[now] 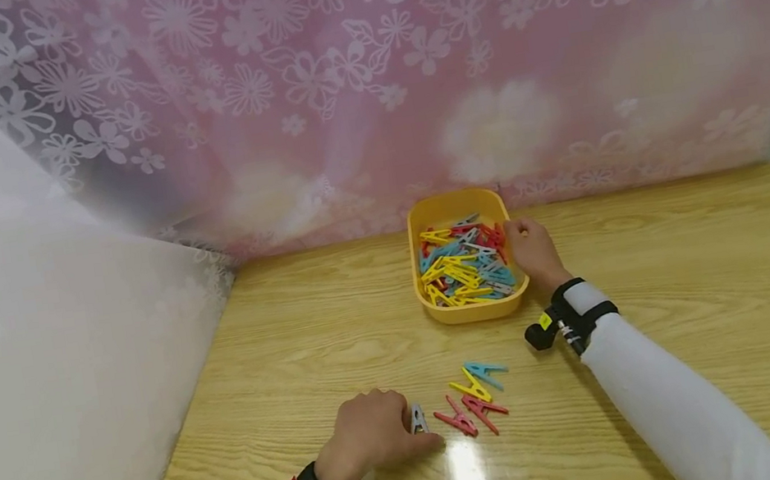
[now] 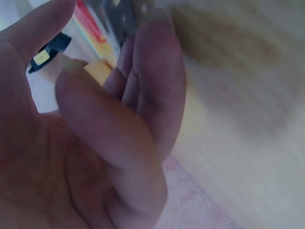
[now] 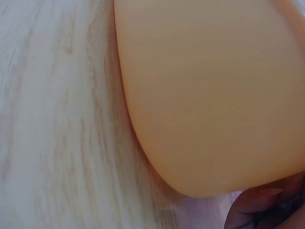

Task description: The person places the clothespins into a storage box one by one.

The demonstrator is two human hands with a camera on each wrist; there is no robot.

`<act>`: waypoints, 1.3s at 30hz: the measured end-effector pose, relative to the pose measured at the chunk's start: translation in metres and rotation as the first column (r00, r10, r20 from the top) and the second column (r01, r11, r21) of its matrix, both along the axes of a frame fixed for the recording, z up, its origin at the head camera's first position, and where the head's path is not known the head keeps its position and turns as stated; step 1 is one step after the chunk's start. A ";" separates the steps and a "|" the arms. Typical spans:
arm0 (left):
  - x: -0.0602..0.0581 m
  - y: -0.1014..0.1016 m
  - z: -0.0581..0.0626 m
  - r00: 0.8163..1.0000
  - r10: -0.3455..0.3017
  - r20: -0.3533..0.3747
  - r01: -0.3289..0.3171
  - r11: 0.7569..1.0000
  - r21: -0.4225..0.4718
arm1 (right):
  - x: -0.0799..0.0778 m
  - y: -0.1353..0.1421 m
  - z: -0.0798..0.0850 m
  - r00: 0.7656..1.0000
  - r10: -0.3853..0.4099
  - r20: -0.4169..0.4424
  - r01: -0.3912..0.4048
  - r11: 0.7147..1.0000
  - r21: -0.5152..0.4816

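A yellow plastic basket (image 1: 474, 313) holds a heap of yellow, blue, red and grey clothespins (image 1: 463, 265). At its right side, my right hand (image 1: 536, 250) grips the rim with bent fingers; the basket's smooth outer wall (image 3: 205, 95) fills much of the right wrist view. Nearer the front, my left hand (image 1: 376, 432) is low over the table, thumb and fingers apart on either side of a grey clothespin (image 1: 417, 418). Just right of it lie two red clothespins (image 1: 483, 409), a yellow clothespin (image 1: 472, 387) and a blue clothespin (image 1: 486, 374).
The wooden table (image 1: 323, 324) spreads out around the basket. Behind it hangs a pink flowered cloth (image 1: 351, 112), close to the basket's far end. A white cloth (image 1: 56, 339) borders the left side. Each wrist wears a black strap (image 1: 579, 315).
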State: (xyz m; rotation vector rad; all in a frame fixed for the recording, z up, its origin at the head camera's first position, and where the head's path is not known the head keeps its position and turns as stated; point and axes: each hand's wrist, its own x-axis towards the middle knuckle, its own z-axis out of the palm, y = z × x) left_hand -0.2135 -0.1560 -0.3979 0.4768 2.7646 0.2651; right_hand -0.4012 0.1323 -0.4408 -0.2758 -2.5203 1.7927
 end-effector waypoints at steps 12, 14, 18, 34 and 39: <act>-0.001 -0.005 0.000 0.999 0.033 -0.025 -0.031 0.996 0.086 | 0.002 0.001 0.000 1.000 -0.010 0.025 0.010 1.000 0.000; -0.004 -0.006 0.005 0.996 0.057 -0.062 -0.049 0.992 0.120 | 0.002 0.002 -0.002 1.000 -0.007 0.025 0.008 1.000 -0.003; -0.022 -0.002 0.018 0.977 0.104 -0.187 -0.071 0.981 0.179 | 0.000 0.003 -0.004 1.000 -0.003 0.023 0.003 1.000 -0.008; -0.145 0.054 0.087 0.934 0.132 -0.331 -0.030 0.954 0.298 | 0.001 0.004 0.001 1.000 -0.001 -0.006 0.001 1.000 0.014; -0.164 0.075 0.091 0.961 0.112 -0.253 0.000 0.914 0.406 | 0.003 0.003 0.002 1.000 0.022 -0.005 -0.021 0.999 0.023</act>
